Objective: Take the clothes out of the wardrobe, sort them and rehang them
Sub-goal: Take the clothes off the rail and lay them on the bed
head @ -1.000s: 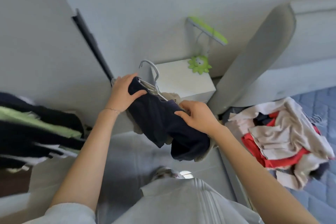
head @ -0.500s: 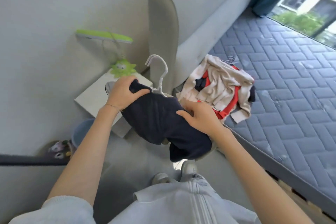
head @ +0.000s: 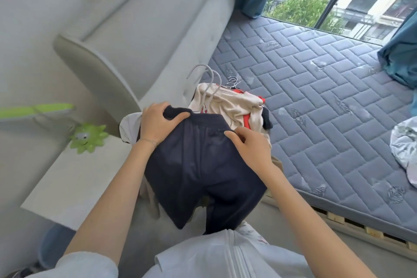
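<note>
At mid-frame the left hand (head: 158,124) grips the left end of the navy shorts' (head: 198,171) waistband, the right hand (head: 250,144) pinches its right end, so it runs crosswise between them, the clothes pile (head: 234,101) on the bed (head: 316,97) lying just beyond.

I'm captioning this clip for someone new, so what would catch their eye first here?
The left hand and right hand hold a navy garment at centre. Just behind it, a beige and red clothes pile lies on the corner of the blue quilted mattress filling the right.
</note>
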### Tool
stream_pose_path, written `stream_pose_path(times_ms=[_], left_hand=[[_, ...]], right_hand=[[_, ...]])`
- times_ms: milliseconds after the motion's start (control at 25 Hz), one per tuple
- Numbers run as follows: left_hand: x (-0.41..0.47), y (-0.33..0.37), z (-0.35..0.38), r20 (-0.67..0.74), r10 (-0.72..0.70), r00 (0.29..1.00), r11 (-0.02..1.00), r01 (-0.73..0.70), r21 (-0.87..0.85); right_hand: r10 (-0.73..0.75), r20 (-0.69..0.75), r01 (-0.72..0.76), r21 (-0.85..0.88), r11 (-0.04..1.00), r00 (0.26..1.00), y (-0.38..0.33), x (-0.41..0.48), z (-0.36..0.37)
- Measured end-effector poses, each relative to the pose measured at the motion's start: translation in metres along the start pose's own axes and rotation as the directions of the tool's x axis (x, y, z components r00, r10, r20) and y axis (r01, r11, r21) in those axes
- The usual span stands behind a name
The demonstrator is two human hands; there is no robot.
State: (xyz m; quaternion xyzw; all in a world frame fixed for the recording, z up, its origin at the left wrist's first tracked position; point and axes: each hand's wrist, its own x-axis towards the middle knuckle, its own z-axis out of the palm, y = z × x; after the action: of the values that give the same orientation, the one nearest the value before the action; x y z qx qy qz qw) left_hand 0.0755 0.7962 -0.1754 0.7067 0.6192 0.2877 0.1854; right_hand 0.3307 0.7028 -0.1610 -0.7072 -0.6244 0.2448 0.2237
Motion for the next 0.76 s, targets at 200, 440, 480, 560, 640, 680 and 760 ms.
stream_pose_path(times_ms=[200, 440, 480, 560, 640, 680, 760], left_hand=[[0.07, 0.034, 0.05, 0.006, -0.019, 1.0, 0.999, 0.019, 0.044], [0.151, 0.072, 0.088, 0.023, 0.005, 1.0, 1.0, -0.006, 0.023], [0.168, 0.077, 0.093, 0.027, 0.012, 1.0, 1.0, -0.013, 0.02], [0.207, 0.083, 0.105, 0.048, 0.023, 0.999, 1.0, -0.024, 0.02], [0.244, 0.082, 0.119, 0.07, 0.037, 0.997, 0.999, -0.038, 0.016], [0.261, 0.081, 0.128, 0.084, 0.041, 0.996, 0.999, -0.041, 0.004], [0.299, 0.075, 0.15, 0.129, 0.048, 0.99, 0.999, -0.046, -0.019]], right_hand=[[0.062, -0.001, -0.062, 0.079, 0.995, 0.998, 0.04, 0.071, -0.031], [0.142, -0.061, -0.134, 0.116, 0.984, 0.988, 0.062, 0.147, -0.07], [0.152, -0.077, -0.142, 0.129, 0.981, 0.985, 0.066, 0.162, -0.074], [0.173, -0.111, -0.157, 0.139, 0.978, 0.979, 0.072, 0.195, -0.079], [0.188, -0.139, -0.172, 0.117, 0.978, 0.972, 0.076, 0.226, -0.081], [0.197, -0.144, -0.182, 0.112, 0.977, 0.97, 0.079, 0.241, -0.081], [0.231, -0.149, -0.218, 0.1, 0.971, 0.961, 0.086, 0.277, -0.077]])
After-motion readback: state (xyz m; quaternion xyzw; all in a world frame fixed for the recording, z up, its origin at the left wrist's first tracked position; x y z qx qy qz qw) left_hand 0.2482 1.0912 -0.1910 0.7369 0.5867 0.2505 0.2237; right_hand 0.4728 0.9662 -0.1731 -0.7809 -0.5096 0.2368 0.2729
